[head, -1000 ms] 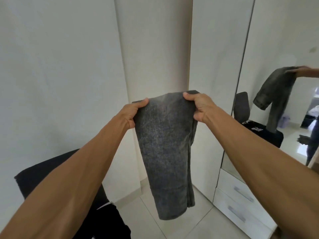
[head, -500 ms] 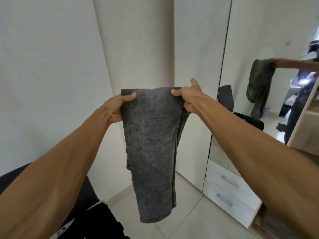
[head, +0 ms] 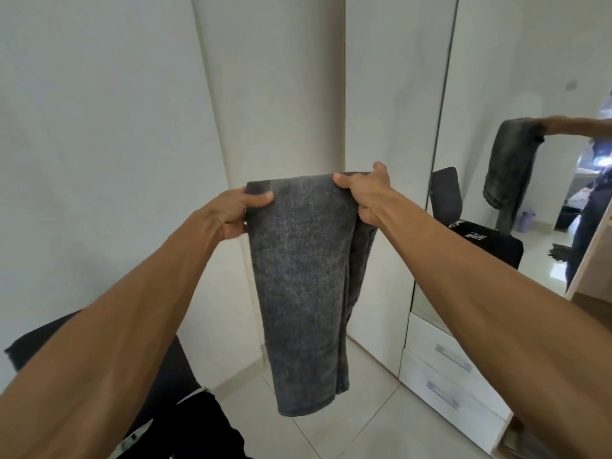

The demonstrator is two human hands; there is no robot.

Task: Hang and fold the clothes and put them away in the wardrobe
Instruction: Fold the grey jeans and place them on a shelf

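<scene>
A pair of grey trousers (head: 303,279) hangs folded lengthwise in front of me, above the floor. My left hand (head: 236,212) pinches its top left corner with the thumb over the front. At the top right corner, my right hand (head: 364,192) grips the fabric with curled fingers. The white wardrobe (head: 381,111) stands right behind the trousers, its mirror door (head: 530,77) reflecting the garment and my arm. A wooden edge of an open wardrobe section (head: 592,260) shows at the far right.
Two white drawers (head: 447,376) with metal handles sit under the mirror. A black chair (head: 46,339) with dark clothes (head: 185,429) on it is at my lower left. Pale floor tiles (head: 347,425) lie below the trousers.
The view has swung slightly right then steadied; the trousers stay in both hands, held a little lower and closer to the wardrobe corner. My grips have not changed.
</scene>
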